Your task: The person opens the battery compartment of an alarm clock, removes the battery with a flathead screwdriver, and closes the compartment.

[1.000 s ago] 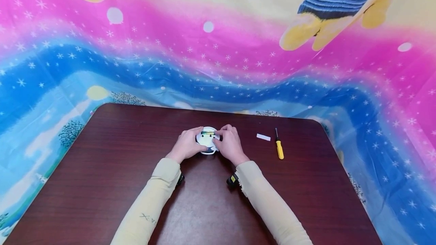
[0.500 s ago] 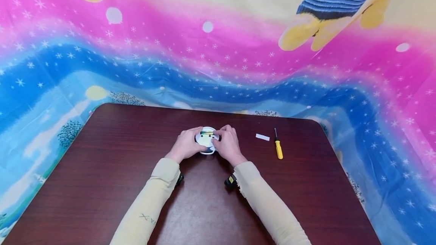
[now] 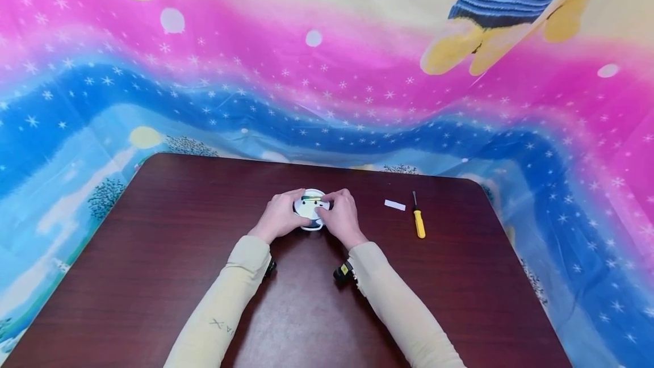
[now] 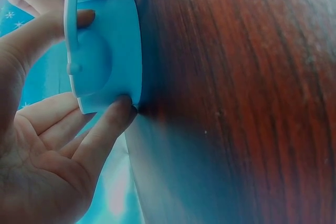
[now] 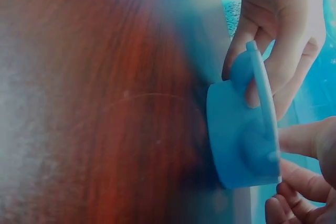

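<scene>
A white twin-bell alarm clock (image 3: 309,212) lies face down near the far middle of the table, its back turned up. It looks blue in the wrist views, where two domed bells and a handle bar show on its side. A green and gold battery (image 3: 310,198) lies across the back. My left hand (image 3: 280,216) grips the clock's left side, its thumb along the near edge. From the right, my right hand (image 3: 344,216) holds the clock's edge, with thumb over the back and index finger at the battery's right end. Its fingertips are partly hidden.
A small white strip (image 3: 395,205) lies to the right of the hands. Beyond it is a screwdriver (image 3: 419,223) with a yellow handle, its tip pointing away. A printed cloth (image 3: 327,95) hangs behind the dark wooden table (image 3: 153,277).
My right wrist has turned and shifted slightly to the left, and the thumb has slid a little inward over the clock's back. My left hand and the clock stay in place.
</scene>
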Available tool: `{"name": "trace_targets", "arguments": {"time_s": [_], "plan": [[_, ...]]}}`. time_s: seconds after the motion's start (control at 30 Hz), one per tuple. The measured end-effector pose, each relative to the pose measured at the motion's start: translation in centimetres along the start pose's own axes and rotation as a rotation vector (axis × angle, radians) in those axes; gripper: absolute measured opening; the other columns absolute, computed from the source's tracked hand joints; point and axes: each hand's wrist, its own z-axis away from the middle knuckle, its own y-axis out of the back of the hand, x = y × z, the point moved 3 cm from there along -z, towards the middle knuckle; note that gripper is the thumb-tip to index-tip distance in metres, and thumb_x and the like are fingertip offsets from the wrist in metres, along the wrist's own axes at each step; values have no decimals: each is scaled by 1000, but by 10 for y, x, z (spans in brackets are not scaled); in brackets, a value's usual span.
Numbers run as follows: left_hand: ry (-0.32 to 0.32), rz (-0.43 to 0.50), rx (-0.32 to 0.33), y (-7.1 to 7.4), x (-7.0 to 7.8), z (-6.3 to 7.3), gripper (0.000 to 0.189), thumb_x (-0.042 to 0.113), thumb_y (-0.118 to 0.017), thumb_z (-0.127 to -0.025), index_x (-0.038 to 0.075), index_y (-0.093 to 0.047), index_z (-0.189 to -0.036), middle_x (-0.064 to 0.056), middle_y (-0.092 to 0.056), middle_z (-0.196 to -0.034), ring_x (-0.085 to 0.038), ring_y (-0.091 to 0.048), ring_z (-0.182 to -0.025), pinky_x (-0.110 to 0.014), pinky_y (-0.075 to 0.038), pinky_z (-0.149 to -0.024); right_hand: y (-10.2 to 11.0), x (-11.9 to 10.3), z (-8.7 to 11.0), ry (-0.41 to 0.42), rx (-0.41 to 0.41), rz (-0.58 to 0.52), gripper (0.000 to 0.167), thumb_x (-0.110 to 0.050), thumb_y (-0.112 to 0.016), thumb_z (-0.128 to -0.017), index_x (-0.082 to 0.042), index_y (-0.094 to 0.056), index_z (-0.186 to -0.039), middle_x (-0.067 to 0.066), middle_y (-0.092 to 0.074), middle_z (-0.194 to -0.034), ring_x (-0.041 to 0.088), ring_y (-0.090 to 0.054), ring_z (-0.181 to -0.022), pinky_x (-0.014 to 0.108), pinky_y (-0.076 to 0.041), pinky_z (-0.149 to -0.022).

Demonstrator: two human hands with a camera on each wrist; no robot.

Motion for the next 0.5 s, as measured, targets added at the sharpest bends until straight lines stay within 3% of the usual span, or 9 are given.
{"name": "trace_targets", "arguments": {"time_s": [0.5], "plan": [[14,-2,-4,-1,1,-1,81,26,-88,-78,-2,-54,-145,-14,-54,-147,-30,-52,-133,-42,-44,-105,1,1,2,43,36,-70,31,-11,-83,-85,0,-76,-113,11,-57,-108,26,-57,-100,39,-49,-90]]}}
